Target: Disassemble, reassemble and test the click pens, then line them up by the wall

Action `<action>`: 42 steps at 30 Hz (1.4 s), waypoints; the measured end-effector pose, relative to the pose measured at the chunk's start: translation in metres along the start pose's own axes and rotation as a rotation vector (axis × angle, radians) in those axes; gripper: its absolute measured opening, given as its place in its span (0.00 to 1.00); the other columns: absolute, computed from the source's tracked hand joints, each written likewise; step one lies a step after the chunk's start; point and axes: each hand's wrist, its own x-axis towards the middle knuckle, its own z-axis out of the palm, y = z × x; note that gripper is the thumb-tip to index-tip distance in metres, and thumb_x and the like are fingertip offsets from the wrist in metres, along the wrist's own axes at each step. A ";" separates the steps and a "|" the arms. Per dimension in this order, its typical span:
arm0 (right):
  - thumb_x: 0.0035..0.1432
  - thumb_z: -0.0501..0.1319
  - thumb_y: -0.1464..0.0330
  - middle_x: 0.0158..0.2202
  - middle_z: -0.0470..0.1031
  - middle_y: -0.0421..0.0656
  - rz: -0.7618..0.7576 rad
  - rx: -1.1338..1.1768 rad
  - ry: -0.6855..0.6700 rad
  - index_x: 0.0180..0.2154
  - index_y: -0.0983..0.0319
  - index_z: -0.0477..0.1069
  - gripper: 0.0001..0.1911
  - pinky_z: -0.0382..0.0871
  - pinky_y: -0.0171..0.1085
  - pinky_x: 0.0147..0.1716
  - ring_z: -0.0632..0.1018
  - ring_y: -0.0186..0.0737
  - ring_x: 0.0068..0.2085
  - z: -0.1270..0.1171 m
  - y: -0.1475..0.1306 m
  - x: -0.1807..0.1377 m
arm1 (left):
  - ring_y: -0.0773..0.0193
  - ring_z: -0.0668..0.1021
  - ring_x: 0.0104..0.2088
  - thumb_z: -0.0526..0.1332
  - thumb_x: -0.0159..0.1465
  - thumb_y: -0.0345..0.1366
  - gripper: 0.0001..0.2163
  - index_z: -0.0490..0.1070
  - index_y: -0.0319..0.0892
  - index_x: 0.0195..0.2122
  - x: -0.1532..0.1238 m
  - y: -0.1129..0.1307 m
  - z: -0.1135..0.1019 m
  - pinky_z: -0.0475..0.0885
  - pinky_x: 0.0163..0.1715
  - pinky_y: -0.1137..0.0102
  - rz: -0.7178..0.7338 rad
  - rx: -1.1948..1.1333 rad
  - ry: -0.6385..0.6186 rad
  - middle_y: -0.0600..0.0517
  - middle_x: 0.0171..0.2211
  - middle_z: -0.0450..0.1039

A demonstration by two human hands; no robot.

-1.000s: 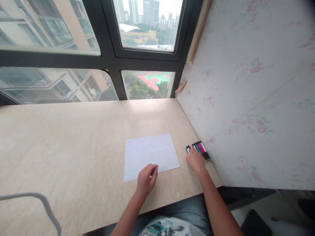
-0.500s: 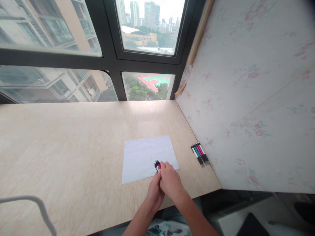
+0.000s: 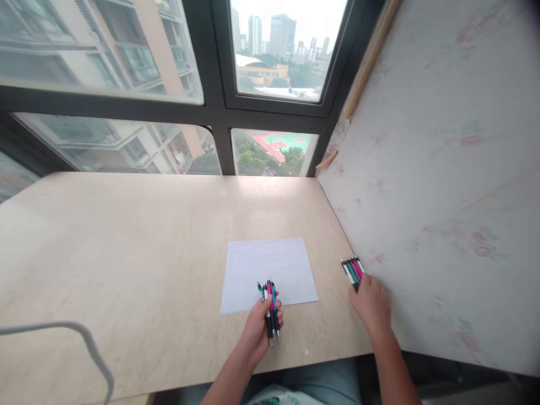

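Evidently gathering pens: the left hand clamps a bundle of pens over the paper; the right hand, fingers loosely apart, touches the row of pens on the worktop, needing a careful pinch.

arms: both forearms bare, no sleeves showing up to the bottom edge of the view
left hand: bare, no glove, no ring or watch to be seen
right hand: bare, no glove, wrist plain
legs: blue-grey denim showing below the desk edge
shirt: pale fabric with a dark teal printed pattern, only a small strip in view
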 end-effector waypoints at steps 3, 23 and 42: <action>0.59 0.56 0.67 0.39 0.73 0.56 0.004 -0.030 -0.027 0.45 0.70 0.68 0.15 0.66 0.42 0.38 0.75 0.54 0.42 0.018 0.016 0.012 | 0.73 0.70 0.21 0.66 0.58 0.40 0.15 0.69 0.40 0.42 -0.006 0.021 -0.012 0.67 0.21 0.76 0.071 0.047 0.011 0.56 0.26 0.67; 0.59 0.51 0.69 0.40 0.73 0.59 0.008 -0.008 -0.233 0.47 0.69 0.70 0.18 0.66 0.44 0.31 0.77 0.58 0.42 0.051 0.020 0.045 | 0.65 0.74 0.24 0.57 0.60 0.50 0.17 0.68 0.40 0.39 -0.030 0.102 -0.101 0.68 0.24 0.71 0.571 0.882 0.389 0.53 0.27 0.71; 0.58 0.50 0.67 0.28 0.73 0.41 -0.378 0.599 -0.357 0.36 0.60 0.65 0.07 0.60 0.32 0.29 0.75 0.41 0.31 0.027 -0.107 -0.022 | 0.50 0.71 0.47 0.57 0.63 0.39 0.20 0.63 0.44 0.56 0.020 0.178 -0.115 0.64 0.44 0.60 0.798 2.033 0.573 0.41 0.48 0.69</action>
